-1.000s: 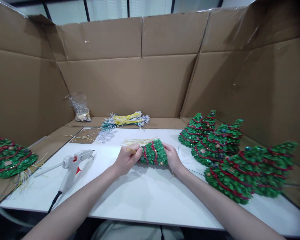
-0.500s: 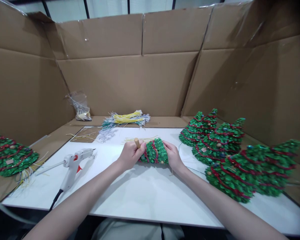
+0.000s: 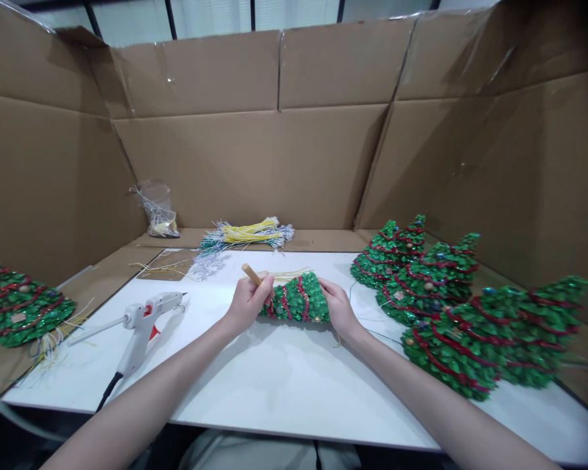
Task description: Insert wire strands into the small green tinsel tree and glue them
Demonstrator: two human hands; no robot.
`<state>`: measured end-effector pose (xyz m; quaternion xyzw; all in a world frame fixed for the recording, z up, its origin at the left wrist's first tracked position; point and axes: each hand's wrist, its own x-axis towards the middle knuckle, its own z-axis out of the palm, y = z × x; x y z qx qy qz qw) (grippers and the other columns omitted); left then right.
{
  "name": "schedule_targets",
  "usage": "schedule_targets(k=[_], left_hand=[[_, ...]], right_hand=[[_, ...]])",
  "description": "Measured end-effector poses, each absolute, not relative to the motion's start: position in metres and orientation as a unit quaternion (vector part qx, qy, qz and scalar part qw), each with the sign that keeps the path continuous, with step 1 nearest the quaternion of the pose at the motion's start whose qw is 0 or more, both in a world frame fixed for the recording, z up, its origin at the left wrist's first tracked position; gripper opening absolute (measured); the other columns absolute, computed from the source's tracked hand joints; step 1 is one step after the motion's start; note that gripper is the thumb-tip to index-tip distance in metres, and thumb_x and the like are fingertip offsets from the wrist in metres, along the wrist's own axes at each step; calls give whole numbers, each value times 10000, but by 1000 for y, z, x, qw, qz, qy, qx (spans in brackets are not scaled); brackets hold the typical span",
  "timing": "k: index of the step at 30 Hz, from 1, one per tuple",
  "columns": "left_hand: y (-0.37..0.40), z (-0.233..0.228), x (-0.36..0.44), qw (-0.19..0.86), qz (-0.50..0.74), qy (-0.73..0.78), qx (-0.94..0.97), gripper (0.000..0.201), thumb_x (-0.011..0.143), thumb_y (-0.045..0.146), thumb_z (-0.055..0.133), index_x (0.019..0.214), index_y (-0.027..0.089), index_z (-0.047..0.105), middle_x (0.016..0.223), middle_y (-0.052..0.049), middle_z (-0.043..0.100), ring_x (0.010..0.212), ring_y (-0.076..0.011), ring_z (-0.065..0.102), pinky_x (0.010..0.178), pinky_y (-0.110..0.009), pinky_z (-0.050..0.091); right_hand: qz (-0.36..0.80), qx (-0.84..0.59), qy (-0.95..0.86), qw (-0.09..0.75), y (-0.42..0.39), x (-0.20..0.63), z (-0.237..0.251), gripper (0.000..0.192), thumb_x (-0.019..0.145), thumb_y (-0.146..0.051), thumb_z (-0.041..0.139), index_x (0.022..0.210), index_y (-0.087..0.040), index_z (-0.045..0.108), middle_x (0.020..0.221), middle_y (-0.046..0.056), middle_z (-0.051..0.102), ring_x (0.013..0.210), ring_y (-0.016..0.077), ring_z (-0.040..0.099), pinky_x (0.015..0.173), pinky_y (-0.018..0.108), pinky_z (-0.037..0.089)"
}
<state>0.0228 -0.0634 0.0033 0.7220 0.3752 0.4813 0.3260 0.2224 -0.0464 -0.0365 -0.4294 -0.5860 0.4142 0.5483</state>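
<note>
A small green tinsel Christmas tree [image 3: 296, 298] with red garland lies on its side at the middle of the white table [image 3: 284, 378]. My left hand [image 3: 247, 303] grips its wooden trunk stick [image 3: 251, 274], which pokes up and to the left past my fingers. My right hand [image 3: 337, 307] clasps the tree's right end. Both hands hold the tree low over the table.
A white hot glue gun [image 3: 144, 320] lies at the left with its cable running off the front edge. Finished trees [image 3: 451, 313] crowd the right side, another tree [image 3: 17, 307] sits far left. Yellow and silver wire bundles [image 3: 247, 234] and a plastic bag [image 3: 157, 209] lie at the back. Cardboard walls surround the table.
My left hand has drawn the wooden stick further out of the tree and tilted it up and to the left. The tree shows more of its left end; my right hand stayed put.
</note>
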Motion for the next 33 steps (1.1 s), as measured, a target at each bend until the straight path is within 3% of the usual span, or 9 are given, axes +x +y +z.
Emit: schedule_targets(k=[10,27,33], left_hand=[[-57,-3,18,415,511,357,663,421,870,473,422,637,136,516,491,34,469,370,-49,386,384,-186,278],[-62,-7,16,381,489,351,701,418,886,446,418,627,135,523,538,28,453,406,-48,385,412,-196,276],[-66,-5,15,314,475,341,748,408,908,399,389,616,141,510,563,22,437,481,-66,394,484,-210,311]], right_hand=[[421,-434,-579,546,-50,221,-33,251,750,-416,519,686,-182,584,694,14,603,707,191,528,725,313,433],[421,-425,-586,547,-47,222,-36,227,758,-385,522,720,-174,598,737,25,612,754,199,532,756,323,431],[411,-431,-590,545,-47,222,-36,243,757,-398,523,711,-172,600,710,21,605,737,198,531,726,315,432]])
